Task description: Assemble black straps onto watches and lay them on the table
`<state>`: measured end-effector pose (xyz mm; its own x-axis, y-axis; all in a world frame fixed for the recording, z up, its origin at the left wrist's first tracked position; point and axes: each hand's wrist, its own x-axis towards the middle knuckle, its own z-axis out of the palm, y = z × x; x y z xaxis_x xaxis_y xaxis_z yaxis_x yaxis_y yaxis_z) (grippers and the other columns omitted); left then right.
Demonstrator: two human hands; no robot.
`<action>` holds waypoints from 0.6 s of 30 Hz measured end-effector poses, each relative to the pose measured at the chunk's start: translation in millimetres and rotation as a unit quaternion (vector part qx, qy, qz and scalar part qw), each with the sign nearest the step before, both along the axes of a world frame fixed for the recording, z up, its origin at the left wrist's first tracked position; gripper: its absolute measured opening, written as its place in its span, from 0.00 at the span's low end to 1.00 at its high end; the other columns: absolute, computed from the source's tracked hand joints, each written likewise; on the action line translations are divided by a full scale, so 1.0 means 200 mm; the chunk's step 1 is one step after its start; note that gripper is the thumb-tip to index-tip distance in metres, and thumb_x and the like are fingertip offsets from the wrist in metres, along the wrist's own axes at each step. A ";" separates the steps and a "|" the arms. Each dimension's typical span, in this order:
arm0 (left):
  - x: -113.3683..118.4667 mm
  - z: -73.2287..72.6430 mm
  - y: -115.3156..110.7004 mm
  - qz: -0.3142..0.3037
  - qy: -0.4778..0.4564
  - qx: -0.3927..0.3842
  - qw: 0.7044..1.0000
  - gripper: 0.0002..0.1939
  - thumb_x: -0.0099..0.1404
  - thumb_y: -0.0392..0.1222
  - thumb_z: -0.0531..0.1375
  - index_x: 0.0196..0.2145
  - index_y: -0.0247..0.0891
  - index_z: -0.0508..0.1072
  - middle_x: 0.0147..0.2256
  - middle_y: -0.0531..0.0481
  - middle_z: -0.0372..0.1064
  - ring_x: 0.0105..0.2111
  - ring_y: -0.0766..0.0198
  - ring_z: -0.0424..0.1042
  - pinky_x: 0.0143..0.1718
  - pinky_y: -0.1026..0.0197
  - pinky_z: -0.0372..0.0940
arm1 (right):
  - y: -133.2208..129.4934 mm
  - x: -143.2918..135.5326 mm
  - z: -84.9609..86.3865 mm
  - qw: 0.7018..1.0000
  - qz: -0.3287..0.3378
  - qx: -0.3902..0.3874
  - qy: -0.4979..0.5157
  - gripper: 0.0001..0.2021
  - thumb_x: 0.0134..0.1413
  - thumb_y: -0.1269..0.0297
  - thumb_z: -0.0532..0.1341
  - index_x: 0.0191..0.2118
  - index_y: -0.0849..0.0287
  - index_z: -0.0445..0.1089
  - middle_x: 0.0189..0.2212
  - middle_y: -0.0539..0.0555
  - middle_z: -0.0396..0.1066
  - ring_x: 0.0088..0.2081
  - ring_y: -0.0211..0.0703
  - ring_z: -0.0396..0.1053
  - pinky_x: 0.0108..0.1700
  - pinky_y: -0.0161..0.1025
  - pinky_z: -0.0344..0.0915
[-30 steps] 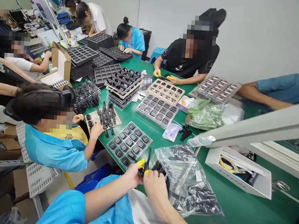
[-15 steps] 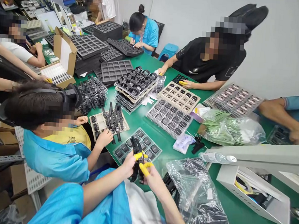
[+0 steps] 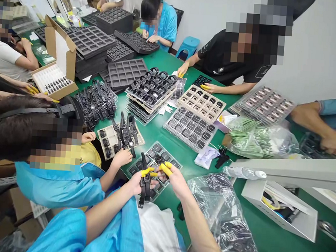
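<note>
My left hand [image 3: 140,182], with yellow covers on its fingertips, is closed around a black wristwatch [image 3: 146,184]. The watch's strap hangs out straight above and below the fingers. Close by on the right, my right hand [image 3: 173,177] has its yellow-covered thumb and finger pinched together. A small dark piece [image 3: 160,160] shows at those fingertips, too unclear to name. Beneath both hands lies a clear plastic tray [image 3: 174,161] of dark square watch cases, partly hidden by them.
Left of me a co-worker's hand [image 3: 122,158] rests by a beige tray [image 3: 140,138] of watches. Stacked watch trays [image 3: 152,87], another tray stack [image 3: 189,128], a plastic bag [image 3: 219,214], a bottle [image 3: 243,172] and a white box [image 3: 282,222] stand around the green table [image 3: 153,134].
My hands have moved apart, the right one slightly up and to the right. The watch in my left hand now hangs straighter. My view has turned slightly, and the neighbouring co-worker appears closer.
</note>
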<state>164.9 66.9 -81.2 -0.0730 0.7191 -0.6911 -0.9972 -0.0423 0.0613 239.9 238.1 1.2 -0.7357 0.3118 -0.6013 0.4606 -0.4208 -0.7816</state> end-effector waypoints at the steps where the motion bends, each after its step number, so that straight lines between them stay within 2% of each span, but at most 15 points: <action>1: 0.01 -0.01 -0.03 -0.006 0.006 0.004 1.000 0.23 0.68 0.46 0.60 0.57 0.33 0.72 0.45 0.36 0.80 0.40 0.49 0.82 0.43 0.51 0.75 | 0.03 -0.06 -0.02 1.000 0.000 0.001 0.001 0.25 0.46 0.39 0.70 0.37 0.58 0.70 0.32 0.54 0.74 0.33 0.43 0.70 0.34 0.37 0.67; 5: 0.02 0.04 -0.14 -0.005 0.054 0.017 0.998 0.21 0.69 0.45 0.61 0.57 0.35 0.72 0.48 0.35 0.78 0.38 0.51 0.82 0.37 0.55 0.75 | 0.09 -0.43 -0.15 0.999 -0.025 -0.006 0.026 0.21 0.53 0.48 0.66 0.44 0.59 0.69 0.32 0.52 0.72 0.29 0.38 0.68 0.30 0.33 0.64; 8: 0.01 0.12 -0.18 0.013 0.078 0.002 0.997 0.22 0.68 0.43 0.61 0.58 0.36 0.72 0.50 0.35 0.78 0.39 0.51 0.82 0.39 0.54 0.76 | 0.06 -0.70 -0.28 0.998 -0.056 0.025 0.014 0.14 0.61 0.55 0.60 0.48 0.58 0.67 0.32 0.51 0.72 0.28 0.36 0.68 0.29 0.30 0.64; 10: -0.01 0.16 -0.21 0.030 0.089 -0.012 0.995 0.23 0.68 0.42 0.61 0.59 0.37 0.71 0.51 0.35 0.77 0.39 0.51 0.82 0.41 0.52 0.76 | 0.01 -0.82 -0.38 0.998 -0.061 0.034 -0.007 0.10 0.64 0.59 0.57 0.47 0.57 0.66 0.32 0.50 0.72 0.28 0.35 0.68 0.28 0.29 0.64; 13: -0.01 0.21 -0.26 0.055 0.112 -0.036 0.992 0.24 0.68 0.42 0.61 0.60 0.39 0.70 0.51 0.36 0.77 0.40 0.50 0.82 0.43 0.50 0.77 | -0.09 -0.87 -0.54 0.996 -0.053 0.039 -0.052 0.05 0.65 0.62 0.56 0.42 0.57 0.63 0.27 0.47 0.69 0.23 0.34 0.65 0.24 0.28 0.60; 18: -0.02 0.26 -0.32 0.061 0.120 -0.091 0.987 0.20 0.69 0.37 0.56 0.56 0.44 0.74 0.49 0.42 0.79 0.44 0.47 0.81 0.45 0.47 0.76 | -0.22 -0.81 -0.73 0.991 -0.038 0.043 -0.124 0.03 0.67 0.64 0.52 0.40 0.55 0.57 0.20 0.42 0.62 0.17 0.32 0.58 0.19 0.27 0.52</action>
